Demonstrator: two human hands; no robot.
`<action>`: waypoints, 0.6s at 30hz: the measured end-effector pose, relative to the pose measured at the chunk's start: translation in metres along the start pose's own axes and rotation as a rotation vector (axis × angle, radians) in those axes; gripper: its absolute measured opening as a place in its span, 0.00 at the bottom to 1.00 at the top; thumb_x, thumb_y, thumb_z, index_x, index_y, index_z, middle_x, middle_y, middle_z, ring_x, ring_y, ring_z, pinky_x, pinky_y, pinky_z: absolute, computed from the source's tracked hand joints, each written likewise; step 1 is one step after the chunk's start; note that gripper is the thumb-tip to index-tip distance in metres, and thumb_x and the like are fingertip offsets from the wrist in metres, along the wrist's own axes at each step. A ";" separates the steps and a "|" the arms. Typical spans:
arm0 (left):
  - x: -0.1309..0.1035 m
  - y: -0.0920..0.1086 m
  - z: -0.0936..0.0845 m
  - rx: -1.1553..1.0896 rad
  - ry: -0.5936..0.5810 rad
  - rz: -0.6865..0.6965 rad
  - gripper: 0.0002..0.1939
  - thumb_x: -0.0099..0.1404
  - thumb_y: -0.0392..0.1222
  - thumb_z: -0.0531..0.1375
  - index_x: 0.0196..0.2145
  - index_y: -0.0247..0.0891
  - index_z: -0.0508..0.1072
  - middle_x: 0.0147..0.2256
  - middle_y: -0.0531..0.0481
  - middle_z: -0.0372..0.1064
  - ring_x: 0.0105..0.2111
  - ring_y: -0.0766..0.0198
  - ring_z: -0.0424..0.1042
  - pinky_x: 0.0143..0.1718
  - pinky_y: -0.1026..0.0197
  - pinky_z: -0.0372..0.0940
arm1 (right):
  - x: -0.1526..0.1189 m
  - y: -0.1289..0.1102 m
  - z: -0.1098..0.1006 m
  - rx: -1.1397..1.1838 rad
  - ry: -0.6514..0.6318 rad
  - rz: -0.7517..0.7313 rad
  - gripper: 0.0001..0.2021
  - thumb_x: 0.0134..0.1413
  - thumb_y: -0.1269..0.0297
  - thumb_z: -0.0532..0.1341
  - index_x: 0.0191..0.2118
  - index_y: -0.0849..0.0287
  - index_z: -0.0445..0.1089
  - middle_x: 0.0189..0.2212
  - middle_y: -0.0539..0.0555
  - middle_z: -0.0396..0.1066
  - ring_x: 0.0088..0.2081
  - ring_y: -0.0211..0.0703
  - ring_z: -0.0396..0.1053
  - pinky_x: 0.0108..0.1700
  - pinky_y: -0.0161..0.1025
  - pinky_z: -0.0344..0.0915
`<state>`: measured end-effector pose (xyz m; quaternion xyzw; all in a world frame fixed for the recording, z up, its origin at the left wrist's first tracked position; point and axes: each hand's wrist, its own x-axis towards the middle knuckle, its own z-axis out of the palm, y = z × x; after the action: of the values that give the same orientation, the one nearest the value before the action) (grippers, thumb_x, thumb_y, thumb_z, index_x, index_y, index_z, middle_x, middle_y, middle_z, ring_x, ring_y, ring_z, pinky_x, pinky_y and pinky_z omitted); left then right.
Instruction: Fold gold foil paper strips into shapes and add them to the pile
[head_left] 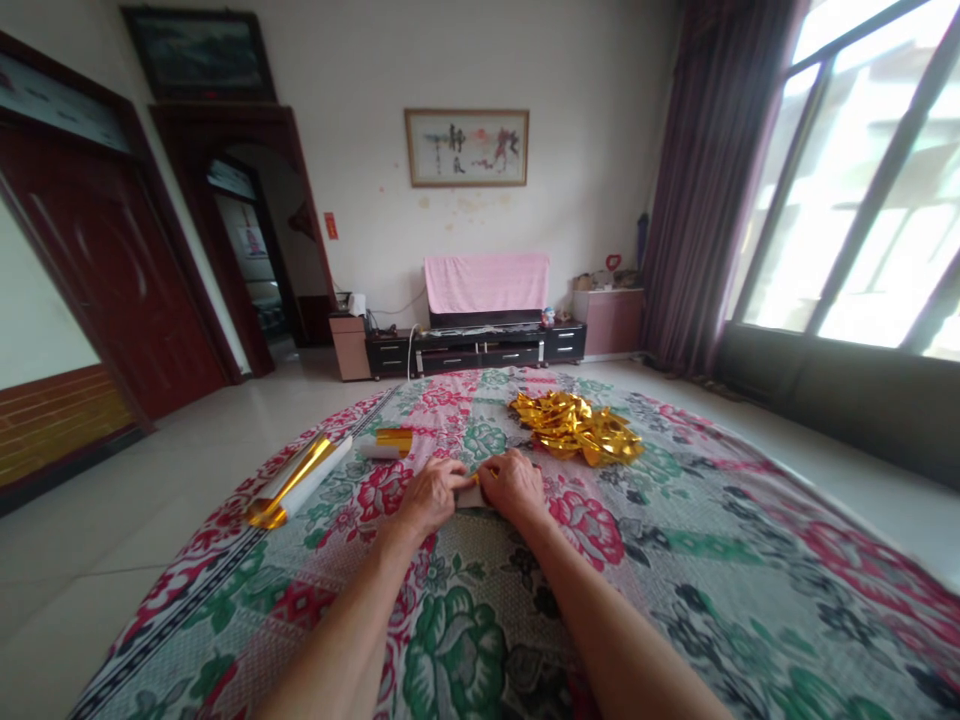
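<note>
Both my hands meet over a small sheet of gold foil paper (474, 495), its pale side mostly showing and a bit of gold visible between the fingers. My left hand (436, 492) has its fingers curled together on the sheet's left part. On the right part presses my right hand (514, 485), its fingers bent and covering much of the paper. Beyond my right hand lies a heap of folded gold foil pieces (577, 428). To the left rest a small curled stack of gold and white paper (388, 443) and a larger loose roll of it (300, 482).
A flowered cloth (457, 650) covers the broad surface under my hands. Past its far edge stands a low black TV cabinet (480, 357) with a pink cloth (487, 283) above it. A purple curtain (694, 200) and windows are at right, a red door (97, 240) at left.
</note>
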<state>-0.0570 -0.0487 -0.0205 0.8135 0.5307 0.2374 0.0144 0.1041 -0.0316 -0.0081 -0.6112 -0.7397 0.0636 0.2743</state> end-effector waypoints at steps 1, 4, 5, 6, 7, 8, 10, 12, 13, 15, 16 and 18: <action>0.000 -0.001 0.000 0.002 -0.002 0.003 0.25 0.54 0.25 0.47 0.40 0.45 0.76 0.44 0.52 0.70 0.45 0.62 0.63 0.51 0.59 0.59 | 0.001 -0.001 0.001 -0.005 0.006 0.015 0.14 0.51 0.56 0.53 0.34 0.50 0.75 0.36 0.54 0.69 0.40 0.44 0.65 0.39 0.37 0.56; 0.000 -0.001 0.000 0.006 0.004 0.009 0.25 0.54 0.25 0.48 0.41 0.46 0.76 0.44 0.52 0.69 0.45 0.62 0.62 0.51 0.59 0.59 | 0.004 -0.003 0.002 -0.017 0.018 0.061 0.13 0.48 0.54 0.55 0.32 0.50 0.75 0.35 0.55 0.70 0.40 0.46 0.65 0.39 0.39 0.57; 0.000 -0.002 0.000 0.005 0.007 0.009 0.25 0.54 0.25 0.48 0.41 0.46 0.76 0.44 0.52 0.70 0.45 0.62 0.62 0.51 0.59 0.59 | 0.006 -0.004 0.002 -0.017 0.013 0.073 0.12 0.48 0.54 0.56 0.32 0.50 0.76 0.35 0.55 0.70 0.39 0.46 0.66 0.39 0.40 0.57; 0.000 -0.002 0.000 0.003 0.010 0.008 0.25 0.54 0.25 0.48 0.41 0.47 0.76 0.44 0.52 0.70 0.45 0.62 0.63 0.51 0.59 0.59 | 0.007 -0.004 0.003 -0.014 0.003 0.082 0.12 0.47 0.55 0.56 0.32 0.50 0.76 0.35 0.55 0.70 0.39 0.46 0.66 0.39 0.40 0.58; 0.000 -0.002 0.000 -0.002 0.011 0.007 0.26 0.54 0.25 0.48 0.41 0.47 0.76 0.44 0.53 0.70 0.44 0.62 0.63 0.51 0.58 0.59 | 0.008 -0.005 0.003 -0.010 -0.008 0.088 0.12 0.47 0.55 0.56 0.32 0.50 0.76 0.36 0.55 0.71 0.39 0.46 0.66 0.39 0.40 0.58; 0.001 -0.003 0.001 -0.009 0.012 0.005 0.26 0.53 0.25 0.48 0.41 0.47 0.76 0.44 0.53 0.70 0.44 0.62 0.63 0.51 0.58 0.59 | 0.009 -0.005 0.003 -0.007 -0.019 0.093 0.12 0.47 0.55 0.56 0.32 0.50 0.76 0.36 0.55 0.71 0.39 0.46 0.67 0.39 0.39 0.58; 0.001 -0.004 0.001 -0.021 0.013 0.002 0.26 0.53 0.25 0.48 0.40 0.46 0.76 0.44 0.53 0.70 0.44 0.63 0.64 0.51 0.58 0.59 | 0.010 -0.005 0.004 -0.007 -0.027 0.101 0.12 0.47 0.56 0.56 0.32 0.51 0.76 0.36 0.55 0.71 0.39 0.46 0.67 0.38 0.39 0.58; 0.001 -0.005 0.002 -0.028 0.014 -0.001 0.26 0.52 0.24 0.47 0.40 0.46 0.76 0.44 0.53 0.71 0.44 0.63 0.64 0.51 0.58 0.59 | 0.011 -0.005 0.004 -0.015 -0.028 0.105 0.12 0.48 0.57 0.55 0.32 0.51 0.76 0.37 0.55 0.72 0.39 0.46 0.67 0.38 0.38 0.58; 0.001 -0.005 0.002 -0.029 0.017 -0.002 0.26 0.52 0.24 0.47 0.40 0.46 0.76 0.44 0.53 0.71 0.44 0.63 0.64 0.51 0.58 0.59 | 0.011 -0.005 0.003 -0.020 -0.028 0.104 0.12 0.48 0.57 0.55 0.32 0.51 0.76 0.37 0.55 0.72 0.39 0.46 0.67 0.38 0.38 0.58; 0.001 -0.005 0.003 -0.031 0.026 -0.005 0.26 0.52 0.24 0.48 0.39 0.46 0.77 0.43 0.54 0.71 0.44 0.63 0.65 0.51 0.59 0.60 | 0.010 -0.004 -0.001 -0.025 -0.043 0.088 0.13 0.50 0.58 0.54 0.33 0.52 0.76 0.37 0.55 0.72 0.39 0.45 0.67 0.37 0.37 0.58; 0.001 -0.005 0.004 -0.033 0.033 -0.006 0.26 0.51 0.25 0.48 0.39 0.46 0.77 0.43 0.54 0.71 0.43 0.63 0.65 0.51 0.59 0.60 | 0.010 -0.003 -0.003 -0.024 -0.058 0.071 0.14 0.50 0.59 0.53 0.33 0.52 0.76 0.37 0.55 0.72 0.39 0.45 0.67 0.37 0.36 0.58; 0.002 -0.006 0.004 -0.039 0.046 -0.004 0.25 0.51 0.25 0.48 0.38 0.45 0.77 0.42 0.53 0.72 0.43 0.63 0.66 0.50 0.59 0.61 | 0.009 0.000 -0.007 -0.011 -0.098 0.021 0.14 0.51 0.60 0.53 0.34 0.52 0.76 0.36 0.54 0.72 0.38 0.43 0.67 0.36 0.34 0.58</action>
<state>-0.0594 -0.0438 -0.0254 0.8064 0.5276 0.2665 0.0185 0.1064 -0.0249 0.0008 -0.6164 -0.7463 0.0923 0.2335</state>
